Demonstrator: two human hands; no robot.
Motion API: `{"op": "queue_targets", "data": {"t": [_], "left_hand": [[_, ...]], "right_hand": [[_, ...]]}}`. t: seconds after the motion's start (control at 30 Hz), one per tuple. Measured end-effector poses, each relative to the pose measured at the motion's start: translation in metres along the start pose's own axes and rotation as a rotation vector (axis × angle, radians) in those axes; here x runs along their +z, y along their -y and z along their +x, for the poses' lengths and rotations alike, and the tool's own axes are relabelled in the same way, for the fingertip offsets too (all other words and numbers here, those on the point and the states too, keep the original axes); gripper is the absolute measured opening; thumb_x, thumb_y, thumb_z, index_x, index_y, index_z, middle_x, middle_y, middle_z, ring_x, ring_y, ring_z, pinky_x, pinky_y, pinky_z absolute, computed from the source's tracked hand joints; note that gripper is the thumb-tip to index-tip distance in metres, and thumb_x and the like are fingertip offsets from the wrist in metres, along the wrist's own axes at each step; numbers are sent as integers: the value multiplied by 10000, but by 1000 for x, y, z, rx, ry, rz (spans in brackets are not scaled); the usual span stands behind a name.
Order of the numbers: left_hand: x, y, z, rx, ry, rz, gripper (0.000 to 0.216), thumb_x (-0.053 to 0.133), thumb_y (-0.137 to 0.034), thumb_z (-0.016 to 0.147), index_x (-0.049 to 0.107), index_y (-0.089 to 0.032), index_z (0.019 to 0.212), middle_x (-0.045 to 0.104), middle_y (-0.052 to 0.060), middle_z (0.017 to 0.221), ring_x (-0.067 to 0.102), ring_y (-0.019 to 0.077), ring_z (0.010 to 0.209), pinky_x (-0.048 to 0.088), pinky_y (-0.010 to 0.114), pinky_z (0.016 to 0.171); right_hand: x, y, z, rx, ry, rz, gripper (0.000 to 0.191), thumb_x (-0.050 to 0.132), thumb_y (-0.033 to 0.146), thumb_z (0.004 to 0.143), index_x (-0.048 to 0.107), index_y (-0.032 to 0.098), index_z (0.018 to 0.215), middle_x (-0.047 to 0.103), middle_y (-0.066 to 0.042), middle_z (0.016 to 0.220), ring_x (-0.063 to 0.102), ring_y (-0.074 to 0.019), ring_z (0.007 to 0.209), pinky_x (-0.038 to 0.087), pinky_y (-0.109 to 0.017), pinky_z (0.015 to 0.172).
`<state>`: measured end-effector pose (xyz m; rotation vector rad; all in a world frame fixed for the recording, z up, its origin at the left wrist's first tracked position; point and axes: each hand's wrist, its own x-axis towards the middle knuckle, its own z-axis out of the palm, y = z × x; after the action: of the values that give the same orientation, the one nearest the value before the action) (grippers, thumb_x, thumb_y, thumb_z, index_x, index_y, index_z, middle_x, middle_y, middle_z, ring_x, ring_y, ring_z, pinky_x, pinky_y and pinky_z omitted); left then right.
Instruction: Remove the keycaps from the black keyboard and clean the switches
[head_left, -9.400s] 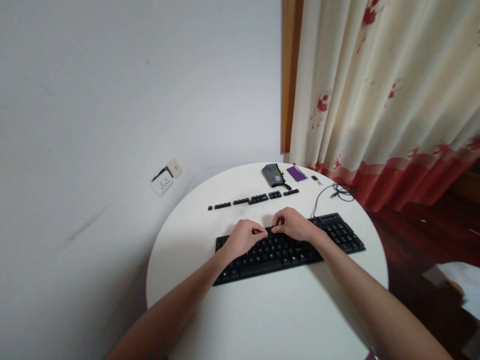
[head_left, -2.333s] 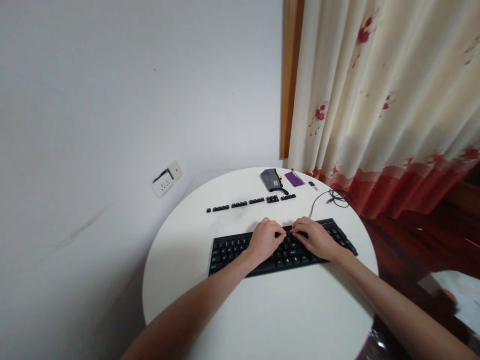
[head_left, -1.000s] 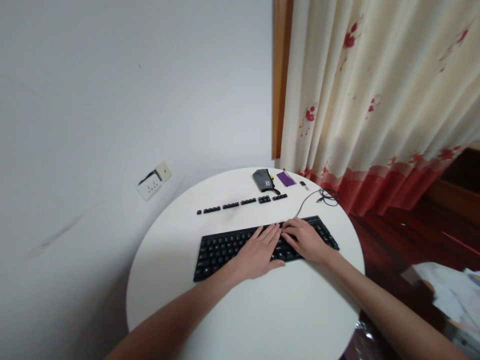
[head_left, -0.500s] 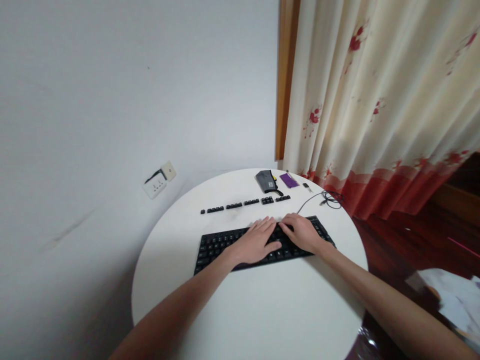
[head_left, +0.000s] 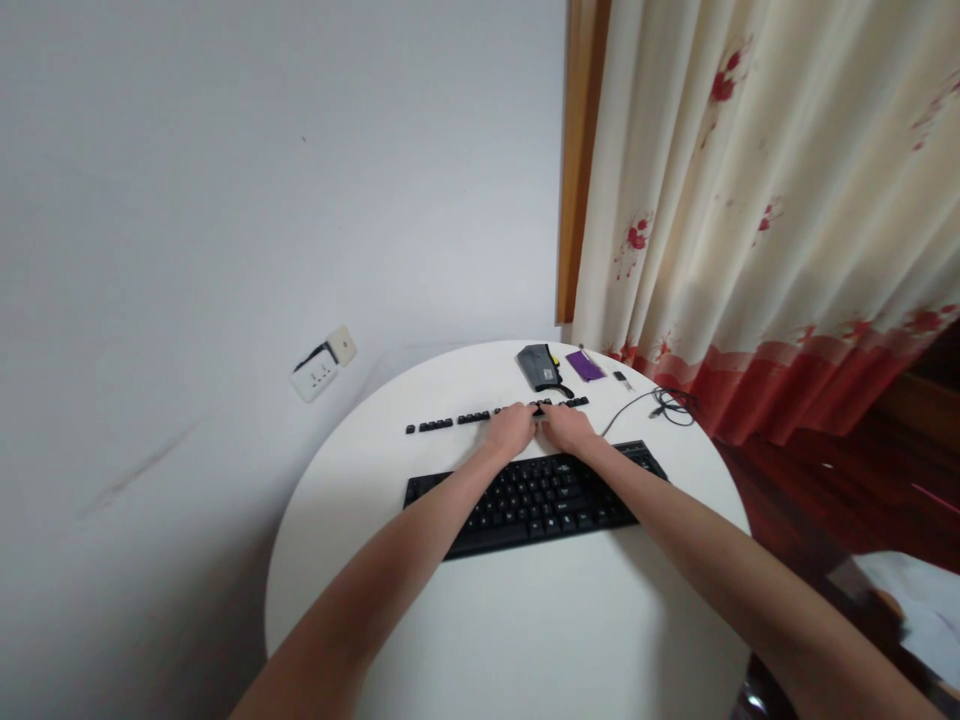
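Keycaps lay loose in spaced groups to both sides of the grip, apparently already lined up; the keyboard, on the body side of the grip, seemed left with most keys, its back row unclear. Left hand and right hand met narrowly; whether they pinched anything couldn't be told.

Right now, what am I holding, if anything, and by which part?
Can't be told: your left hand and right hand are at the loose keys behind the keyboard, any grip hidden.
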<state>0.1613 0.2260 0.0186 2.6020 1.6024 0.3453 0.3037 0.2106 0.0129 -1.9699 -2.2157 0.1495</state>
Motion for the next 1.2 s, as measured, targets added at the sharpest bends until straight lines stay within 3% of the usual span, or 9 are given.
{"op": "queue_targets", "data": {"t": [0.17,0.27,0.37,0.47,0.63,0.8,0.97,1.2], "left_hand": [[-3,-5,-1,-2,-15,2,276,486,-220,916,714,-199,1070,659,141,1146,632,271,1083,485,360,916],[-5,-7,-1,-6,-19,-13,236,528,-221,898,743,-200,994,679,125,1128,619,254,1115,467,327,940],[-8,-11,-3,-12,-12,-32,222,559,-204,873,767,-221,951,728,99,1014,657,236,1039,473,311,919],[-11,-20,-9,-15,-25,-53,210,583,-237,868,776,-226,949,747,93,971,672,232,997,476,306,894],[-5,-44,-36,74,-73,-228,205,599,-330,871,784,-267,936,765,38,922,684,193,899,482,264,819],[4,-66,-58,153,-29,-373,215,580,-275,868,791,-267,909,770,9,880,684,181,816,494,265,771],[3,-72,-63,127,-59,-294,205,589,-269,874,791,-274,909,763,23,929,658,207,909,482,313,882],[1,-75,-67,249,-93,-157,218,557,-228,897,767,-248,843,737,43,880,600,220,899,456,351,870]], "right_hand": [[-5,-7,-8,-40,-25,13,266,460,207,940,690,144,1057,680,-179,1113,652,-274,1025,459,-335,847],[-9,-12,-14,-112,-39,60,176,559,198,891,726,164,939,685,-146,1118,643,-254,1039,448,-297,851],[-11,-19,-20,-185,-39,130,85,666,200,825,745,188,852,725,-95,983,659,-227,971,448,-269,825],[-15,-33,-29,-218,-76,221,68,687,205,812,749,189,835,737,-58,862,668,-193,850,462,-256,779],[-21,-66,-61,-206,-202,399,135,620,232,851,736,171,884,742,-50,870,660,-170,799,484,-262,761],[-18,-80,-98,-219,-231,653,115,632,250,827,715,176,796,738,-43,829,660,-186,793,495,-286,779],[-14,-75,-108,-207,-197,612,117,610,237,843,712,184,822,729,-48,875,649,-197,841,488,-310,828],[-12,-74,-108,-309,-227,457,131,587,198,865,715,204,840,704,-43,875,619,-199,880,465,-316,841]]}}
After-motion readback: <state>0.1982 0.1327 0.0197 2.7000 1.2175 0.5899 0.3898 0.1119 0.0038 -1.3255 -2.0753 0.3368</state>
